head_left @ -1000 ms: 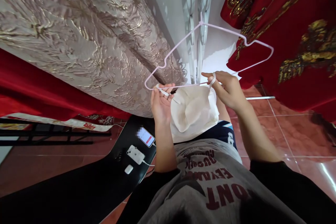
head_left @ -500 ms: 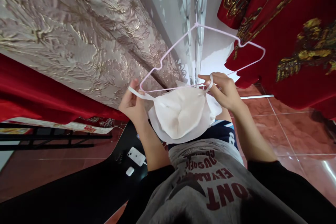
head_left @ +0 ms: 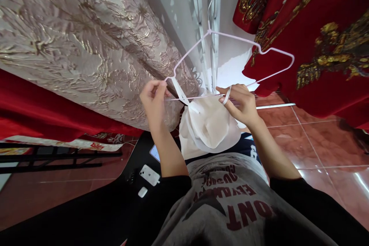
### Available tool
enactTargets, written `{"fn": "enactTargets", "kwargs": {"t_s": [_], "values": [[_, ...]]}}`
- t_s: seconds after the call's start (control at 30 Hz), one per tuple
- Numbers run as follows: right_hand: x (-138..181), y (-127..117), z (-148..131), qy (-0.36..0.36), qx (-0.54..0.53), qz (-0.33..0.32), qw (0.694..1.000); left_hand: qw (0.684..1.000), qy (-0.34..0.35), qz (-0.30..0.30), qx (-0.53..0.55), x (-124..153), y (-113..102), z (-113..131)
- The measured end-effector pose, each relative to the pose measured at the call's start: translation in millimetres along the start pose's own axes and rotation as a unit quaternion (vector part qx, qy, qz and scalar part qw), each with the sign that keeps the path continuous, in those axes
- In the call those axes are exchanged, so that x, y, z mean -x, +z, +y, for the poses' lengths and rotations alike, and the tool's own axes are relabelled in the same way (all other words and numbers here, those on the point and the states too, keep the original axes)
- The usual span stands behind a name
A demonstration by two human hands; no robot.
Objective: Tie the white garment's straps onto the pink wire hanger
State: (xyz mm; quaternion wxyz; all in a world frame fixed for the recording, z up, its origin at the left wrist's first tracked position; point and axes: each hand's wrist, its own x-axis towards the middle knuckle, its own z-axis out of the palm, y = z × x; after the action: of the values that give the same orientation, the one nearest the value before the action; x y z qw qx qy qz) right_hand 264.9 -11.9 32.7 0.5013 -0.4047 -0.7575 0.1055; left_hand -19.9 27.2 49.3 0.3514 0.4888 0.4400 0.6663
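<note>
A pale pink clothes hanger (head_left: 232, 37) hangs by its metal hook in front of me. My left hand (head_left: 155, 94) pinches the hanger's left end, thumb and fingers closed around it. Below the hanger's bottom bar droops a cream-white garment with thin straps (head_left: 211, 123), its kind not clear. Its left strap (head_left: 180, 91) is looped over the hanger's left arm, at the notch. My right hand (head_left: 240, 102) holds the right strap (head_left: 227, 95) looped around its thumb and a finger, close to the bottom bar. Part of the bar passes behind that hand.
Pink-gold floral fabric (head_left: 95, 38) hangs at the left, and red embroidered garments (head_left: 279, 57) hang at the right. White metal posts (head_left: 215, 46) stand behind the hanger. A phone (head_left: 149, 175) and a small white case (head_left: 142, 192) lie on a black surface (head_left: 95, 207).
The left strap has moved from my left hand onto the hanger's left arm. My left hand has closed on the hanger's end. The right hand still holds its strap.
</note>
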Motion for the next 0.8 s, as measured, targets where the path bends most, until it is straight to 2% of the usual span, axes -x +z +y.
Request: {"fn": "enactTargets", "kwargs": {"t_s": [0.13,0.2,0.27,0.33,0.43,0.47,0.5,0.57,0.67,0.73,0.8], "values": [[0.8,8.3,-3.8,0.001,-0.005,0.010,1.000,0.976,-0.061,0.077,0.194,31.6,12.7,-34.9],[1.2,8.1,-3.9,0.001,-0.014,0.019,1.000,0.967,-0.059,0.102,0.225,44.3,23.1,-41.6],[3.1,2.5,2.9,0.018,-0.020,0.060,0.998,0.965,-0.042,0.111,0.232,49.2,29.0,-41.2],[6.3,-8.9,18.8,0.046,-0.019,0.155,0.987,0.968,-0.027,0.108,0.227,47.0,27.8,-36.8],[9.3,-35.0,51.9,0.074,-0.026,0.349,0.934,0.973,-0.014,0.103,0.208,38.6,17.2,-30.3],[8.5,-45.1,61.4,0.081,-0.035,0.384,0.919,0.973,-0.013,0.101,0.209,36.0,13.4,-29.1],[6.5,-55.3,68.5,0.090,-0.045,0.391,0.915,0.972,-0.013,0.098,0.214,33.9,10.3,-28.4],[-2.3,-73.8,72.9,0.113,-0.066,0.348,0.928,0.969,-0.018,0.092,0.228,31.3,6.9,-28.2],[-24.8,-90.9,56.7,0.134,-0.055,0.217,0.966,0.966,-0.032,0.094,0.237,30.4,8.0,-28.4],[-40.5,-93.5,38.1,0.122,-0.017,0.151,0.981,0.963,-0.047,0.105,0.242,31.0,11.2,-27.6],[-50.8,-89.8,19.5,0.087,0.032,0.115,0.989,0.957,-0.068,0.119,0.255,32.4,14.9,-26.4]]}}
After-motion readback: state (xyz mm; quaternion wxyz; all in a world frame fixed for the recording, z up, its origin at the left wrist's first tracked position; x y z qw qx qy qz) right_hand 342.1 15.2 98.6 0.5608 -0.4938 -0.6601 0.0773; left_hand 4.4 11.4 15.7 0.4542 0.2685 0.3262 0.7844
